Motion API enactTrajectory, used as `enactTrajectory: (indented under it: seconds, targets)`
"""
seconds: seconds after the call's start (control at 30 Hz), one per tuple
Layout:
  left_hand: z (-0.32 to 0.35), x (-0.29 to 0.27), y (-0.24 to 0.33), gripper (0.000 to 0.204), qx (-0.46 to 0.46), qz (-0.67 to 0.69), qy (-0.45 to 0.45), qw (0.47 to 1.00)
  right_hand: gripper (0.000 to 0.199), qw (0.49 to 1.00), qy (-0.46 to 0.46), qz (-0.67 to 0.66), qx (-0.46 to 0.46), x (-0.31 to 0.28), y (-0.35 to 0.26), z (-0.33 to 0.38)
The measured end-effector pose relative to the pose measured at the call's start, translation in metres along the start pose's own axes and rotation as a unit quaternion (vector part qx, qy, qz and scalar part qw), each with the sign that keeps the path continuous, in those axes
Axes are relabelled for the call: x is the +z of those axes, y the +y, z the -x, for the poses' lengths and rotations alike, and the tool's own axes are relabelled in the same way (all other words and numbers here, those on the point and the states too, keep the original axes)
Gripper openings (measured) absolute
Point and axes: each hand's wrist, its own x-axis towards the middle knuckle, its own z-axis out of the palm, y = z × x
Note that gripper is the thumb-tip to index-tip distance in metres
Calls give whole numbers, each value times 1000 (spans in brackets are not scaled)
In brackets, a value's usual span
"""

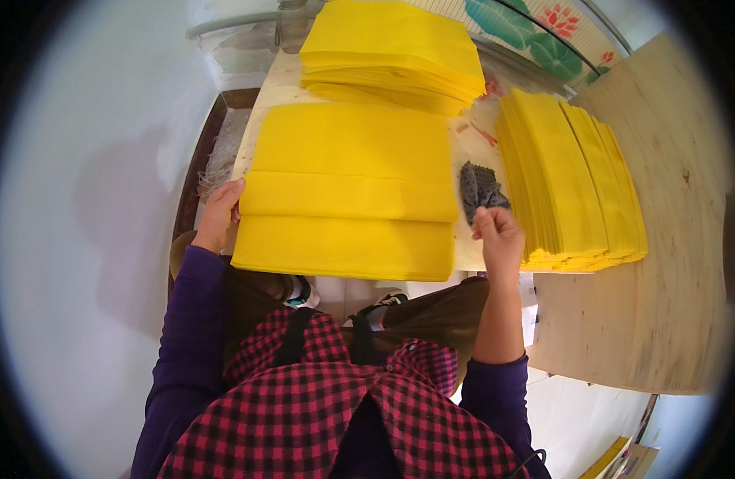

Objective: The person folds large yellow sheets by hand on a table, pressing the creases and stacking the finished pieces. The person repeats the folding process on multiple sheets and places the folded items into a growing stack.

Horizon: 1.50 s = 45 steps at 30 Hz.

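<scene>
In front of me lies a pile of yellow felt-like fabric sheets (pixel 347 144), with folded bands running across its nearer half. My left hand (pixel 217 215) is closed at the pile's left edge, thumb at the fold; its other fingers are partly hidden. To the right of the pile lies a crumpled dark grey textured cloth (pixel 478 185). My right hand (pixel 499 235) is closed in a pinch on the near end of this cloth, where the material bunches toward the fingertips.
A thick stack of yellow sheets (pixel 391 36) lies at the back of the wooden table (pixel 284 76). Another yellow stack (pixel 571 184) leans in layers at the right. Small red scissors-like handles (pixel 486 134) lie between the piles. A tall wooden board (pixel 663 239) stands far right; a white wall (pixel 96 199) bounds the left.
</scene>
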Motion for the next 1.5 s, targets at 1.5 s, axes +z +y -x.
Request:
enactTrajectory:
  seconds: [1.5]
  targets:
    - [-2, -2, -2, 19, 7, -41, -6, 999, 57, 965, 17, 239, -109, 30, 45, -24]
